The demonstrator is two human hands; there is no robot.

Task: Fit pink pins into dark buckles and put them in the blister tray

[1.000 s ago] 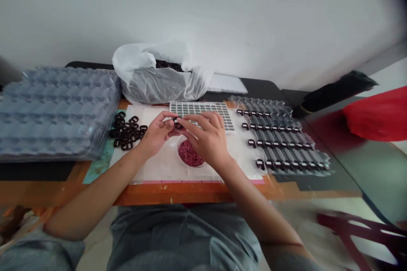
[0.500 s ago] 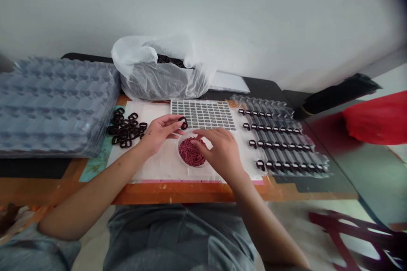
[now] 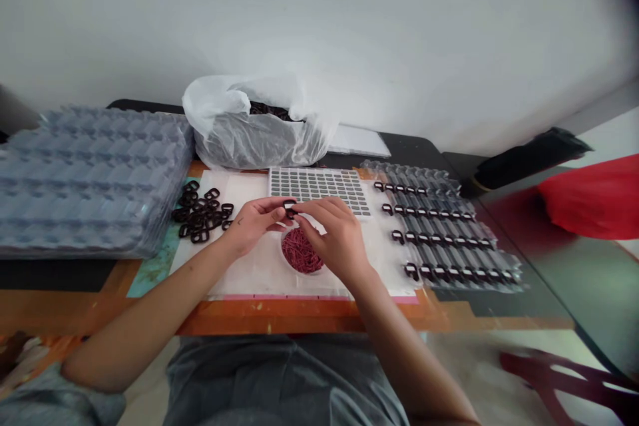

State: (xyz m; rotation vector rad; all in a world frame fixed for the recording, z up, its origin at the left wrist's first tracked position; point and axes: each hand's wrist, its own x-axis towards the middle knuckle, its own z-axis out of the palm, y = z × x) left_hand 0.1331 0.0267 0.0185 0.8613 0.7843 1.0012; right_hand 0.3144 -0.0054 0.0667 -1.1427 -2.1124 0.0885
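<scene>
My left hand (image 3: 251,226) pinches a small black plastic ring-shaped part, like a buckle (image 3: 288,204), between thumb and fingertips. Against its right side press the thumb and fingers of my right hand (image 3: 338,234); whether they hold a tiny piece is hidden. Just below both hands stands a round clear bowl of small dark-red stick-like pieces (image 3: 301,253). Left of my left hand lies a loose pile of similar black buckles (image 3: 202,214). Behind my hands is a white sheet with rows of small grey rectangles (image 3: 319,184), partly covered by my right fingers.
At right, clear ridged plastic trays (image 3: 442,223) hold rows of black buckles with white faces. A tall stack of such trays (image 3: 94,183) stands at left. Behind sits a white plastic bag (image 3: 254,136) with dark parts inside. A red bag (image 3: 594,196) is at far right.
My right hand has moved up from the bowl of red pieces to the buckle in my left hand. The view has tilted slightly, so the table appears lower.
</scene>
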